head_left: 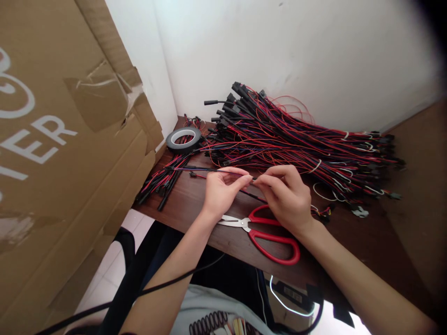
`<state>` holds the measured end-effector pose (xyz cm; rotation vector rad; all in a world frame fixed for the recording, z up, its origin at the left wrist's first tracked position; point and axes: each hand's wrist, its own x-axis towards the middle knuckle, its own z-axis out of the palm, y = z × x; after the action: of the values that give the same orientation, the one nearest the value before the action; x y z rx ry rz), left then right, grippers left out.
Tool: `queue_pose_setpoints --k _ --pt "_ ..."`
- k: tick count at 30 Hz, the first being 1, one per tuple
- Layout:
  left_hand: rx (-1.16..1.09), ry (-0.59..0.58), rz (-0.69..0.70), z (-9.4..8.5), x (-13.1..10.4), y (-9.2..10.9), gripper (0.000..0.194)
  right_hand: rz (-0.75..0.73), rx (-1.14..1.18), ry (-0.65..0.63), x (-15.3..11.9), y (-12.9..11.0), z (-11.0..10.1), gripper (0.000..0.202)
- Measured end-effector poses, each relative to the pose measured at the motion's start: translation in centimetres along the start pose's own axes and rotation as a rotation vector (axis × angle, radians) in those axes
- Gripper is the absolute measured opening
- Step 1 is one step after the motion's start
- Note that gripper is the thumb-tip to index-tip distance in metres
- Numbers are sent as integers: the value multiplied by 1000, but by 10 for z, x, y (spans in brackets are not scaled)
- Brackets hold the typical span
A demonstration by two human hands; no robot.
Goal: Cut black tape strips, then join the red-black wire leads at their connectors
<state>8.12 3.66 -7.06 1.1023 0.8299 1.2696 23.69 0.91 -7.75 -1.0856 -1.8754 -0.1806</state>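
Over the front of the dark wooden table, my left hand (223,188) is closed on a thin wire cable (199,169) that runs off to the left. Close against it, my right hand (288,197) pinches the cable's dark end between thumb and fingers. What exactly lies at the fingertips is too small to make out. Red-handled scissors (244,223) lie below the hands, blades pointing left, with one handle loop partly behind my right hand. A roll of black tape (184,138) sits to the left, on top of some wires.
A large heap of red and black wire harnesses (279,135) spreads across the table's back. A smaller wire bunch (164,179) lies at the left edge. A cardboard box (80,139) stands at left; a white wall (296,60) rises behind.
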Motion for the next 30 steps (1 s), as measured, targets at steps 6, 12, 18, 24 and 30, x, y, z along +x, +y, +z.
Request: queue_pose_setpoints --k 6,12,18,24,30 --pt "46 -12 78 -2 0 0 12 111 139 10 5 -10 0 11" --pt "164 -101 205 -6 0 1 6 438 386 -47 9 -15 -4 3" --pt "215 -84 201 -5 -2 0 4 573 484 -116 11 -7 -8 12" --pt "110 -16 92 -5 0 -2 14 537 483 -149 11 -5 -9 10" --pt "34 -20 33 -7 1 0 22 494 453 -143 8 -3 -6 5"
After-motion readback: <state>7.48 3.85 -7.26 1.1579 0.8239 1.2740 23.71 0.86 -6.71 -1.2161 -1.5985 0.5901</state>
